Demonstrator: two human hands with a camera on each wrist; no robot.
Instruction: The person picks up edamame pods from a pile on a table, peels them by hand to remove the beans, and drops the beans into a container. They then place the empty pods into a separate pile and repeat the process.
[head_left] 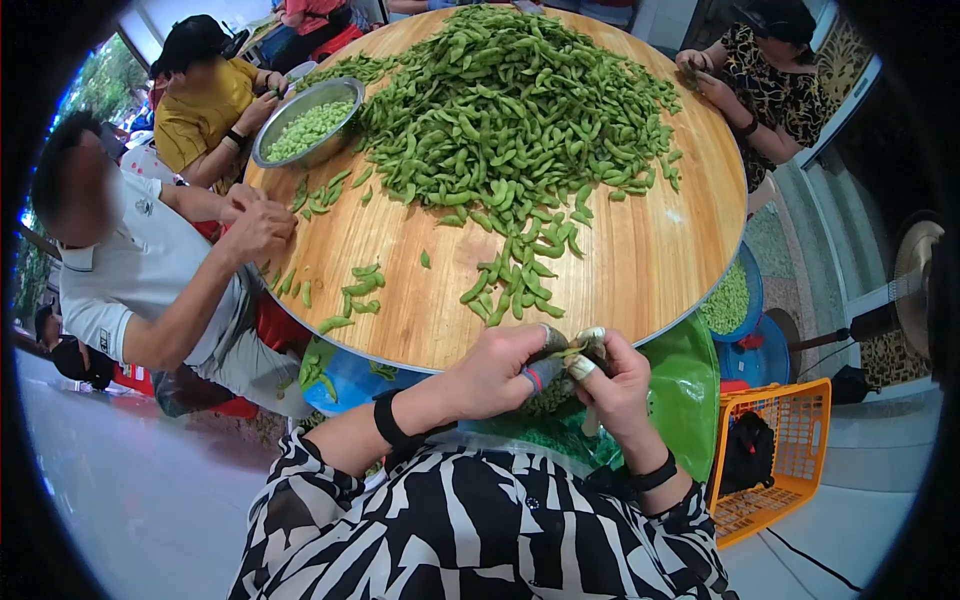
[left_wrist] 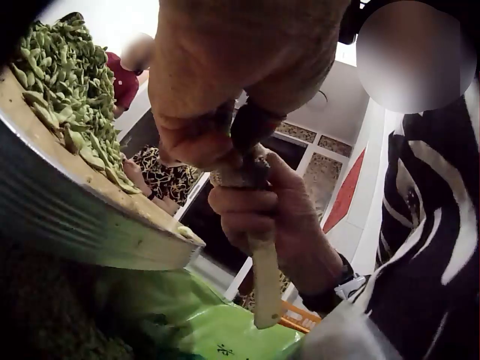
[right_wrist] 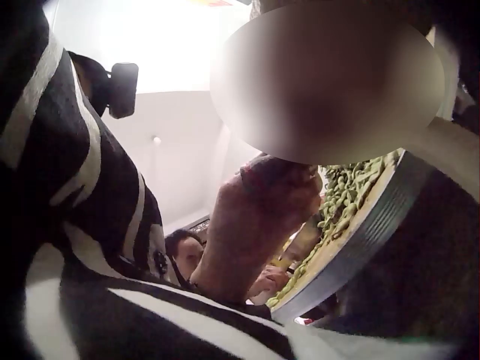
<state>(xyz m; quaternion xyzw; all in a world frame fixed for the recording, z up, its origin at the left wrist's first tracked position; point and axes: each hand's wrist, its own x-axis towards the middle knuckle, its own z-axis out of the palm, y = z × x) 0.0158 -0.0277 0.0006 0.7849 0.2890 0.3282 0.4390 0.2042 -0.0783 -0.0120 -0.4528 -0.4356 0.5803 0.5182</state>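
Just past the table's near edge, my two hands meet over a bowl-like mass of shelled green beans [head_left: 548, 400]. My left hand [head_left: 495, 372], dark wraps on its thumb and finger, pinches a green soybean pod [head_left: 572, 353]. Pale wraps cover the thumb and a fingertip of my right hand [head_left: 620, 380], which is at the pod's other side. In the left wrist view, the right hand's fingers curl round a pale handle [left_wrist: 265, 289] that points down; its upper end is hidden. The right wrist view shows my left hand [right_wrist: 277, 184] partly covered by a blurred patch.
A big heap of soybean pods [head_left: 520, 110] covers the far part of the round wooden table [head_left: 400, 235]. A metal bowl [head_left: 345, 132] of shelled beans stands at left. Other people sit around. An orange crate [head_left: 795, 470] and blue basins [head_left: 765, 355] stand at right.
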